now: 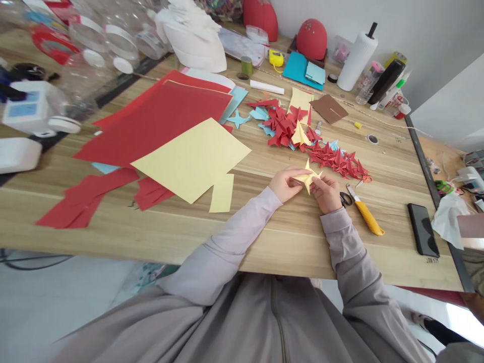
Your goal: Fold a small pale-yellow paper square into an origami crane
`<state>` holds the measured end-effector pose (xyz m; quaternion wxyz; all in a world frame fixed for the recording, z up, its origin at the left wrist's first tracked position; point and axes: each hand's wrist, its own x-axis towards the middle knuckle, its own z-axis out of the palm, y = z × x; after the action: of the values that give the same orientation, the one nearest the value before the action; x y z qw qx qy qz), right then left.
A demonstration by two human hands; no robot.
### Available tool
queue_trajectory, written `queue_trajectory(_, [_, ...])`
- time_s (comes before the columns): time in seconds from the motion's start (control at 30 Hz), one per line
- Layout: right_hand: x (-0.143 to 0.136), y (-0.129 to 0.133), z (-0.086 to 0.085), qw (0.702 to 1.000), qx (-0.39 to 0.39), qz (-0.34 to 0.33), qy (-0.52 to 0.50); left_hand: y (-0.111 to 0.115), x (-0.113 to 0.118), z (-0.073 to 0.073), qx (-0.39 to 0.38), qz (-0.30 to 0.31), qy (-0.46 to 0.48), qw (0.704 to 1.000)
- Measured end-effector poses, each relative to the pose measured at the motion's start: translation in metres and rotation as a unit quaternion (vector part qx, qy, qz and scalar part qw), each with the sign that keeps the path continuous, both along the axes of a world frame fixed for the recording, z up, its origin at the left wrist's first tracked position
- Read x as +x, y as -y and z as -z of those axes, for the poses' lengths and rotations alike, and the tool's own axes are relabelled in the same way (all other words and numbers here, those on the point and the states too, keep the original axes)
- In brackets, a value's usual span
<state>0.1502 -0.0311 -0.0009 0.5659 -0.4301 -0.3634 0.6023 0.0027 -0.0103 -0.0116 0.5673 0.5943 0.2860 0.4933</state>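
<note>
A pale yellow folded paper star (308, 176) is held between my two hands above the wooden table. My left hand (286, 185) pinches its left side, thumb and fingers closed on the paper. On the lower right, my right hand (326, 192) grips the star with thumb and fingertips. Just past the hands lies a heap of red paper stars (336, 157). Beside my right hand are black-handled scissors (345, 199), partly hidden, and a yellow utility knife (365, 213) with its blade showing.
Sheets of yellow paper (192, 159) and red paper (166, 108) cover the table's left. More folded red pieces (282, 126) lie farther back. A black phone (423, 229) rests near the right edge. Plastic bottles (117, 38) stand at the back left. Another person's arm (471, 226) shows at far right.
</note>
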Motion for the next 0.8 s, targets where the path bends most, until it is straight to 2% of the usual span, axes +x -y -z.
queue_trajectory(0.17, [-0.001,0.001,0.002,1.000,0.009,-0.016,0.025,0.003,0.002,-0.002,0.047,-0.039,-0.064,0.996])
queue_trajectory(0.37, [0.000,0.000,0.004,0.999,0.022,-0.017,0.038,0.000,0.002,-0.001,0.020,-0.072,-0.036,0.997])
queue_trajectory(0.47, [0.000,0.000,0.003,0.997,0.050,0.015,0.056,-0.001,0.003,-0.001,0.003,-0.099,-0.021,0.995])
queue_trajectory(0.6, [0.000,0.000,0.003,0.981,0.123,0.067,0.133,-0.002,0.001,-0.003,-0.014,-0.112,-0.022,0.993])
queue_trajectory(0.8, [0.000,-0.001,0.011,0.952,0.164,0.054,0.255,0.000,0.000,-0.004,-0.012,-0.101,-0.040,0.994])
